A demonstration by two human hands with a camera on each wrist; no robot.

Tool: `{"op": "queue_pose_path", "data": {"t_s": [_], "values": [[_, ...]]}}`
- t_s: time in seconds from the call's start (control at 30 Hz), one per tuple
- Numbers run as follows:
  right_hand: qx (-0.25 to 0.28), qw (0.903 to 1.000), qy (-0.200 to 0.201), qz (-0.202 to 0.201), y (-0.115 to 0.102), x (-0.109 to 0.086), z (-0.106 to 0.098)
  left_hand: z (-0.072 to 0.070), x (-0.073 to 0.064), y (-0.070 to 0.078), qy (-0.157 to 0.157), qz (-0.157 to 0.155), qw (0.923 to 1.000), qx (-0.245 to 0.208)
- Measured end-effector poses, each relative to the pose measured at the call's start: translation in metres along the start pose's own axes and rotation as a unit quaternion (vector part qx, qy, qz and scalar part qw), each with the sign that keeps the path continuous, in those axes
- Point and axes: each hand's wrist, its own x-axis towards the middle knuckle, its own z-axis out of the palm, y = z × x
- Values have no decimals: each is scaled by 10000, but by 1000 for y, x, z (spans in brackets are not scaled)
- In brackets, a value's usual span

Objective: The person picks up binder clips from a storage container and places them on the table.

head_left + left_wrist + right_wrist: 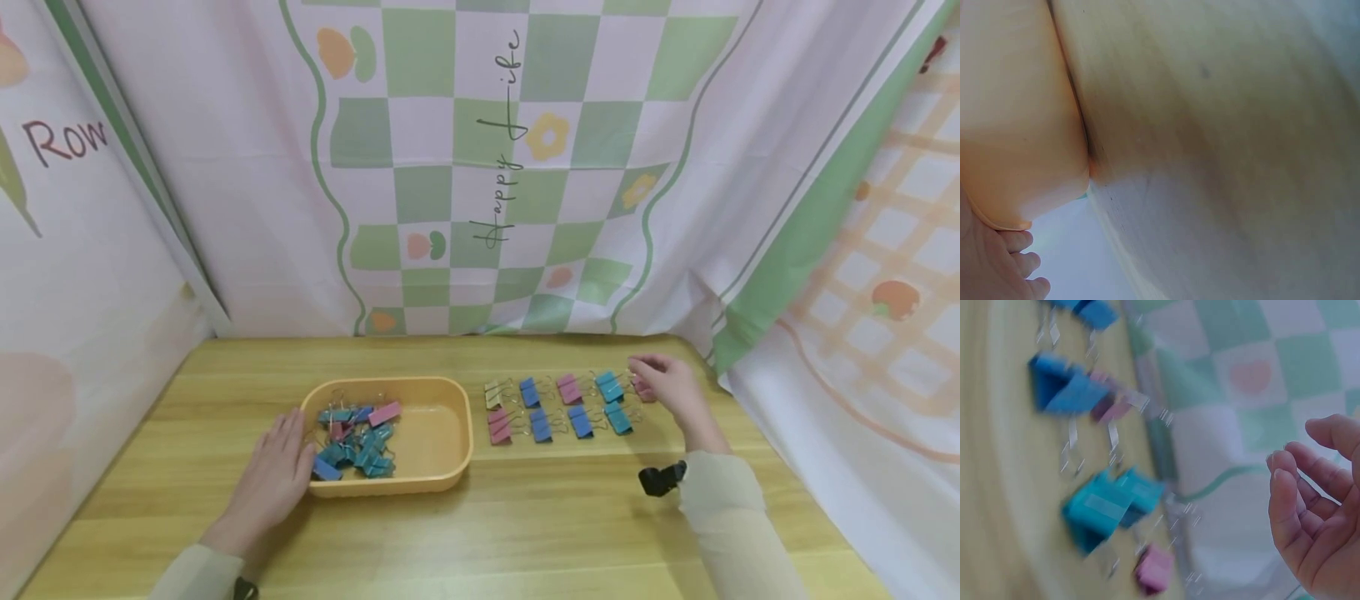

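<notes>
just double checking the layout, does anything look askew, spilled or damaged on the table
Nothing looks spilled or damaged. One unevenness stands out: the back row of binder clips has five, the front row only four, leaving its right end short.

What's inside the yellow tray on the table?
Teal, blue and pink binder clips lie heaped in the left part of the yellow tray; its right part shows bare floor. Whatever lies beneath the top clips is covered.
</notes>
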Motion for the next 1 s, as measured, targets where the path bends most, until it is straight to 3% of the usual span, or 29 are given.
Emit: {"op": "queue_pose_path", "data": {"t_s": [0.43, 0.67, 1.0], "values": [[-326, 9904, -432, -1271, -77, -2, 50, 0, -1, -1, -15, -5, 10000, -37], [-107, 9821, -906, -1650, -113, -8, 86, 0, -1, -1, 15, 6, 10000, -62], [-216, 9703, -1470, -1909, -136, -17, 132, -1, 0, 0, -68, -46, 9999, -65]]}}
